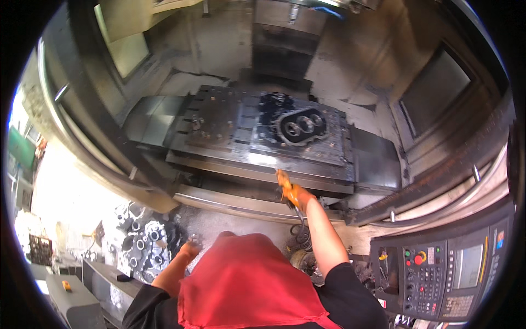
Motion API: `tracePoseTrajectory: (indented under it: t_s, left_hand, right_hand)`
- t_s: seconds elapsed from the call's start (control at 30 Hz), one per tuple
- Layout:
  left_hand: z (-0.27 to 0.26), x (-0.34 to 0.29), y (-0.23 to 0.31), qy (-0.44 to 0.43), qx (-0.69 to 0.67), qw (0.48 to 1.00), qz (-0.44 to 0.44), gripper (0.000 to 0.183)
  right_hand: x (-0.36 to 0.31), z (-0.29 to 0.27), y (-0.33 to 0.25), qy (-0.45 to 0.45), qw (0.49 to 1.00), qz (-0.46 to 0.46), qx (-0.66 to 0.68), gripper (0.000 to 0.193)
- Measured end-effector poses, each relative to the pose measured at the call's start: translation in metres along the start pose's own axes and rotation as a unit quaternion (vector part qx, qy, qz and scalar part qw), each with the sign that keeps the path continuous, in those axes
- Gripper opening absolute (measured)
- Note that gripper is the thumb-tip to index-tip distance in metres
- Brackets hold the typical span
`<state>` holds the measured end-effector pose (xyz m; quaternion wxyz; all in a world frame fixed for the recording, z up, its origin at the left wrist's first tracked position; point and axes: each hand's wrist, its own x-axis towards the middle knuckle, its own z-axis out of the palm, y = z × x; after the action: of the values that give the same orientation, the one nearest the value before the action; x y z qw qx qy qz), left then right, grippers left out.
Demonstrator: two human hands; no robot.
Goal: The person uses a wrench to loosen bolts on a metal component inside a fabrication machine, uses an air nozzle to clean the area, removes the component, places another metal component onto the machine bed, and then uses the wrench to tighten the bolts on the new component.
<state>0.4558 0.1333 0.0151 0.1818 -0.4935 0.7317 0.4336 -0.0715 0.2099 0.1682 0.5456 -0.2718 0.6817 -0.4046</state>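
My right hand (300, 198) is wrapped round an orange air blow gun (284, 180), held out over the front edge of the machine table. Its tip points toward a metal casting (302, 127) with a looped rim and round bores, which lies on a fixture plate (329, 154). A dark coiled hose (301, 234) hangs below this hand. Low on the left, beside my red apron (246, 279), is my left hand (190, 249). It is small and blurred, so its fingers and anything in them cannot be made out.
Grey machined castings (149, 244) are stacked at my left. A control panel (444, 268) with buttons and a screen stands at my right. The slotted machine table (219, 118) carries small loose bits; a spindle (293, 13) hangs above. Open doors flank the enclosure.
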Motion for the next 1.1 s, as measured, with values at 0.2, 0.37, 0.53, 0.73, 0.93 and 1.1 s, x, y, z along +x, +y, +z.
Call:
tracePoseTrajectory:
  t_s: [0.2,0.37,0.53,0.73,0.93,1.1]
  left_hand:
    - [-0.017,0.072,-0.053,0.114,-0.092,0.984,0.099,0.021]
    - [-0.021,0.043,-0.103,0.155,-0.208,0.964,0.056,0.024]
    - [0.007,0.026,-0.156,-0.009,-0.031,0.991,-0.13,0.036]
    - [-0.002,0.006,-0.178,-0.011,-0.041,0.972,-0.23,0.03]
    - [0.005,0.069,-0.206,-0.026,0.094,0.995,-0.029,0.02]
    - [-0.011,0.064,-0.116,-0.035,0.148,0.988,0.026,0.028]
  right_hand:
    - [0.099,0.083,-0.036,0.137,0.957,0.022,-0.255,0.032]
    - [0.031,0.132,-0.047,0.077,0.973,0.13,-0.174,0.025]
    - [0.052,0.109,0.038,0.106,0.987,0.046,-0.108,0.018]
    - [0.034,0.151,-0.016,0.101,0.982,0.096,-0.131,0.019]
    - [0.029,0.149,-0.007,0.157,0.979,0.114,-0.06,0.019]
    - [-0.014,0.134,-0.023,0.125,0.972,0.172,-0.101,0.025]
